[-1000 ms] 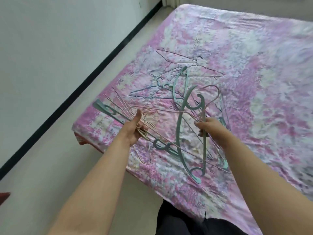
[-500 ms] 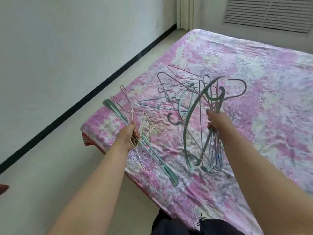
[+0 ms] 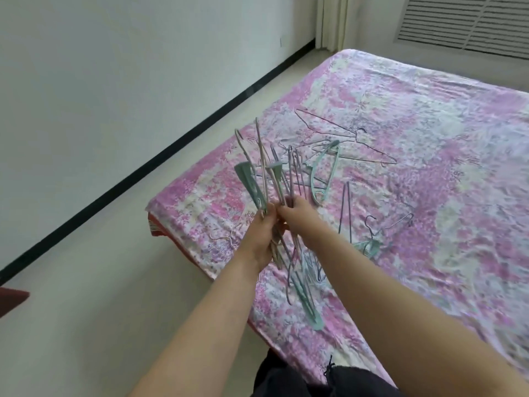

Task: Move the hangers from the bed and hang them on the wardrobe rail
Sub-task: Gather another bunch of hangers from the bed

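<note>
Above the near corner of the bed (image 3: 429, 196), gathered into one upright bundle of hangers (image 3: 274, 179), mixed thin wire ones and broader teal plastic ones, bars fanning toward 12 o'clock and tails dropping toward 6 o'clock. Held edge-on and pressed flat together, probably so that a loose tangle becomes one packet fit for carrying to the wardrobe rail, which lies out of view.

Clasped at the middle by both hands, meeting palm to palm. Left hand (image 3: 262, 233) wrapped round the bundle from the 9 o'clock side, grip closed on it, fingers curled about the stems. Right hand (image 3: 297, 213) closing in from 3 o'clock, grip likewise curled on the same bundle; apparently merging two handfuls into one, though exactly which strands belong to which hand cannot be told.

Left on the bedspread, well apart from the bundle: a wire hanger (image 3: 352, 138) flat at 1 o'clock, a teal hanger (image 3: 323, 173) just beside the raised bars at 2 o'clock, and a small cluster of wire and teal pieces (image 3: 369, 236) at 3 o'clock, beside the right forearm. Near the bed's edge at 9 o'clock, one pale wire hanger (image 3: 226, 236), hard to make out against the floral print.

Judged as mid-collection: several still lying flat, none yet hung. Snagging hooks a likely nuisance when separating them at the rail.

Beyond the bed, pale floor (image 3: 114, 282), a white wall with dark skirting (image 3: 143, 167) at 10 o'clock, and a louvred vent (image 3: 463, 21) at 1 o'clock.
</note>
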### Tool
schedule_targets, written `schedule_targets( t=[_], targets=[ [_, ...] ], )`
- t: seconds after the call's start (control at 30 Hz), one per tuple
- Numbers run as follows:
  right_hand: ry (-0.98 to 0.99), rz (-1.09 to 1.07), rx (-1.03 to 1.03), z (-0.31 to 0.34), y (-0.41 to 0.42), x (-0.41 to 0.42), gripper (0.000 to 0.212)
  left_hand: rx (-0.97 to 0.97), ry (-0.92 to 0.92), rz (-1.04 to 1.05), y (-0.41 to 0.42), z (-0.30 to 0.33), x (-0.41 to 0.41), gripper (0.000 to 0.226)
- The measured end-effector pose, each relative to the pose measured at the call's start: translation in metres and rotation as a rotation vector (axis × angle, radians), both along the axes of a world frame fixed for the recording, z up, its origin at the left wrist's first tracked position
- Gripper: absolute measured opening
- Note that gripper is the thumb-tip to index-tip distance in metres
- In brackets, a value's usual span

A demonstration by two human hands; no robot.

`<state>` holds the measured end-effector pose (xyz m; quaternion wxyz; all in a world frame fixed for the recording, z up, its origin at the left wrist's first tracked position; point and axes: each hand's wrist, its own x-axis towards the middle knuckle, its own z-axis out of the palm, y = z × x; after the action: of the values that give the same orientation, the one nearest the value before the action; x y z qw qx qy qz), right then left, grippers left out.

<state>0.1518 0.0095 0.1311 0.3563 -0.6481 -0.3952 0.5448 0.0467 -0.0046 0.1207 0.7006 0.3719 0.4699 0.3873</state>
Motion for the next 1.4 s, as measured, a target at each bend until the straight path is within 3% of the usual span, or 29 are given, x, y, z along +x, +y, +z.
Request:
schedule_targets(
  t=[0.1,0.17,0.27,0.37,0.47,0.53,0.6,0.67,0.8,0.9,1.0,1.1,1.23,1.4],
  targets=[
    [0.326,0.117,-0.031,0.014,-0.008,0.001,0.026,0.080,-0.048,-0.089,-0.001,-0.003,-0.005,0.041],
    [0.431,0.207,-0.053,0.019,-0.011,0.003,0.030,0.119,-0.066,-0.121,-0.003,-0.005,-0.008,0.025],
    [0.251,0.476,-0.059,0.023,-0.008,0.008,0.085,0.108,-0.002,-0.077,-0.006,-0.007,-0.011,0.026],
    [0.011,0.596,-0.009,0.032,-0.008,0.014,0.098,0.002,0.006,0.094,-0.006,-0.013,-0.013,0.033],
    [-0.093,0.338,0.168,0.022,-0.008,0.029,0.071,-0.138,-0.041,0.274,-0.002,-0.019,-0.015,0.019],
    [-0.007,0.016,0.210,0.001,-0.008,0.049,0.045,-0.188,-0.045,0.323,0.001,-0.022,-0.022,0.020],
    [0.079,-0.258,0.107,-0.030,-0.011,0.076,0.038,-0.177,-0.070,0.354,0.004,-0.023,-0.031,0.027],
    [0.061,-0.365,-0.086,-0.068,-0.022,0.098,0.036,-0.161,-0.114,0.373,0.007,-0.024,-0.041,0.027],
    [0.050,-0.380,-0.476,-0.134,-0.056,0.099,0.047,-0.148,-0.170,0.404,0.010,-0.020,-0.050,0.011],
    [0.363,-0.375,-0.689,-0.159,-0.082,0.082,0.074,-0.168,-0.198,0.401,0.010,-0.013,-0.054,0.004],
    [0.542,-0.378,-0.814,-0.172,-0.093,0.066,0.089,-0.195,-0.264,0.362,0.008,-0.003,-0.058,0.016],
    [0.456,-0.287,-0.770,-0.180,-0.094,0.053,0.090,-0.188,-0.331,0.325,0.005,0.007,-0.062,0.019],
    [0.303,-0.191,-0.648,-0.182,-0.090,0.048,0.088,-0.133,-0.258,0.313,0.006,0.018,-0.076,0.026],
    [-0.112,0.029,-0.380,-0.171,-0.077,0.041,0.080,-0.053,-0.153,0.329,0.004,0.022,-0.095,0.030]
  ],
)
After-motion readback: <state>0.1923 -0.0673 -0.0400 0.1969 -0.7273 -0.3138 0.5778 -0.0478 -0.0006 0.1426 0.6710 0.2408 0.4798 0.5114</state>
